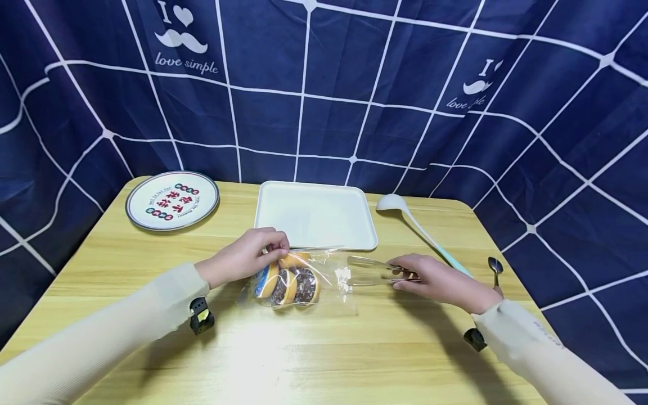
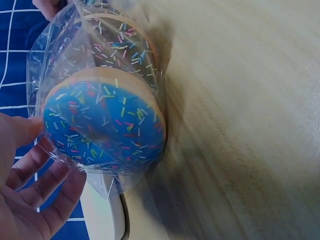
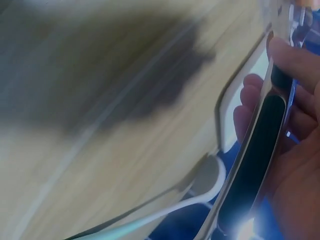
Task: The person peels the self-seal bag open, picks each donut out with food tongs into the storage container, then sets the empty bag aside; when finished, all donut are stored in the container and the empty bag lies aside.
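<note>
A clear plastic bag (image 1: 329, 304) holds several doughnuts, and my left hand (image 1: 248, 256) pinches its upper left edge. In the left wrist view a blue doughnut with sprinkles (image 2: 105, 122) lies in front of a brown one (image 2: 125, 47), both inside the bag, beside my left thumb and fingers (image 2: 35, 175). My right hand (image 1: 440, 281) grips metal tongs (image 1: 369, 271) whose arms stand apart, their tips at the bag's right end. In the right wrist view the tongs' dark green handle (image 3: 255, 160) lies between my right thumb and fingers (image 3: 295, 110).
A white tray (image 1: 316, 216) lies behind the bag. At the back left is a round plate (image 1: 172, 201) with red characters. A white ladle (image 1: 392, 203) with a green handle lies behind my right hand, and a small dark spoon (image 1: 495, 265) is at the right edge.
</note>
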Demonstrator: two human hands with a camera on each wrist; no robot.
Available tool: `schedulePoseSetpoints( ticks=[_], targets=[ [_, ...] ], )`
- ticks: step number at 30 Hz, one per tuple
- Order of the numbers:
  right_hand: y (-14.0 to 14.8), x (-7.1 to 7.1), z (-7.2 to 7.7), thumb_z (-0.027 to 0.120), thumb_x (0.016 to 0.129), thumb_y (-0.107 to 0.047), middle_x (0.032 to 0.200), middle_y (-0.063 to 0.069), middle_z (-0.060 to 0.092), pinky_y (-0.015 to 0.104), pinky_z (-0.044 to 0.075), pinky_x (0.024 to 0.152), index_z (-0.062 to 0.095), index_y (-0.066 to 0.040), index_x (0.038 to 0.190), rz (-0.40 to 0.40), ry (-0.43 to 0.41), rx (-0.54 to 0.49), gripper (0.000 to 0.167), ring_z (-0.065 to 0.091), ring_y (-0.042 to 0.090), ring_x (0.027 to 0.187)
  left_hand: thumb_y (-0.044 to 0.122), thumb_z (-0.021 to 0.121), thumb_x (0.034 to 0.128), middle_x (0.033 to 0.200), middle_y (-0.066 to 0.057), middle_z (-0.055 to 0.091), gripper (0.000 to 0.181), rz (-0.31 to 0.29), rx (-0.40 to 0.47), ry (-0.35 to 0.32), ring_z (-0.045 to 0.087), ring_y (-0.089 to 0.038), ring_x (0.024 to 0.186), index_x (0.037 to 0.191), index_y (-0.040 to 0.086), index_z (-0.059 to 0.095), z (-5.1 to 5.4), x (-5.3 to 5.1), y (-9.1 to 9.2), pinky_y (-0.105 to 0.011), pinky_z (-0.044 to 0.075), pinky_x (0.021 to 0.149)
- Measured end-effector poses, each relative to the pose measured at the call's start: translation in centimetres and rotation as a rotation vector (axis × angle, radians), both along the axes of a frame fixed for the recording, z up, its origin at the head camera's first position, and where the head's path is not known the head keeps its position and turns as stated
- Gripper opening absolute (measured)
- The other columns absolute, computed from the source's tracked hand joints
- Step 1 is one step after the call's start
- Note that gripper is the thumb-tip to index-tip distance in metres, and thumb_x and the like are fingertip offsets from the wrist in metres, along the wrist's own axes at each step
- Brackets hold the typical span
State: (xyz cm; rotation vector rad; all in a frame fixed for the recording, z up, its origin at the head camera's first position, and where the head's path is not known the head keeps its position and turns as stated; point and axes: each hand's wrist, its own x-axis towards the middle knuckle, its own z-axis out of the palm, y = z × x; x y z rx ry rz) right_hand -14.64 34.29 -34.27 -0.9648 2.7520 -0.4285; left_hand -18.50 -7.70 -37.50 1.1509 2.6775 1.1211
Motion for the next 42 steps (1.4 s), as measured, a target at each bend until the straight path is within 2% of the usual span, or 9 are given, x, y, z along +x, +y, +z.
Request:
schedulePoseSetpoints(
  ticks=[4,9,18,27,32,38,42],
  targets=[
    [-1.0,0.2,0.1,0.069,0.102,-0.03,0.122,0.007,0.074,0.036,0.059,0.089,0.066,-0.005,0.135,0.033,-0.006,0.012,0.041,0.07,0.016,0.105,0.013,0.066,0.1027,0.085,0.004,0.063,0.008,0.002,0.002,-0.003,0.054,-0.008,0.079,0.097,0.015,0.07,-0.1,0.0,0.0,-0.026,0.05,0.074],
    [-2.3,0.1,0.2,0.066,0.103,-0.037,0.122,0.0,0.072,0.035,0.057,0.091,0.064,-0.012,0.141,0.085,-0.01,0.025,0.045,0.067,0.008,0.106,0.013,0.067,0.1023,0.086,0.004,0.064,0.007,0.003,0.003,-0.003,0.055,-0.008,0.079,0.097,0.016,0.07,-0.1,0.1,0.0,-0.027,0.051,0.075],
    [-4.2,-0.9,0.5,0.072,0.1,-0.033,0.118,0.003,0.074,0.029,0.057,0.082,0.063,-0.009,0.141,0.135,-0.081,0.004,0.048,0.066,0.013,0.099,0.015,0.067,0.102,0.087,0.004,0.064,0.006,0.017,-0.011,0.005,0.055,-0.008,0.08,0.097,0.016,0.07,-0.1,0.2,0.0,-0.027,0.05,0.076],
    [-5.4,-1.2,0.7,0.073,0.099,-0.031,0.124,0.009,0.073,0.041,0.06,0.094,0.063,-0.008,0.14,0.126,-0.097,-0.011,0.047,0.073,0.022,0.11,0.015,0.067,0.1019,0.086,0.004,0.064,0.006,0.013,-0.006,0.0,0.055,-0.008,0.08,0.097,0.015,0.071,0.0,0.2,0.1,-0.028,0.051,0.076],
    [-5.9,-1.3,0.9,0.074,0.099,-0.032,0.118,0.002,0.073,0.039,0.059,0.092,0.064,-0.01,0.139,0.126,-0.064,0.012,0.047,0.069,0.013,0.105,0.014,0.067,0.1021,0.087,0.004,0.065,0.006,0.006,-0.002,0.0,0.056,-0.007,0.08,0.097,0.014,0.07,-0.1,0.1,0.1,-0.027,0.052,0.076],
    [-6.1,-1.5,1.0,0.072,0.1,-0.032,0.105,-0.004,0.071,0.034,0.058,0.084,0.071,-0.01,0.128,0.191,0.019,0.023,0.035,0.064,0.007,0.094,0.013,0.067,0.1021,0.088,0.004,0.066,0.006,0.002,0.001,-0.007,0.057,-0.007,0.08,0.097,0.015,0.07,-0.2,0.1,0.1,-0.027,0.053,0.077],
    [-6.0,-1.5,1.0,0.073,0.1,-0.03,0.102,-0.007,0.072,0.032,0.058,0.084,0.073,-0.011,0.124,0.208,0.052,0.035,0.031,0.065,0.006,0.094,0.014,0.067,0.1021,0.087,0.003,0.065,0.007,-0.002,0.003,-0.005,0.056,-0.007,0.08,0.097,0.016,0.07,-0.2,0.1,0.1,-0.028,0.052,0.077]
  ],
)
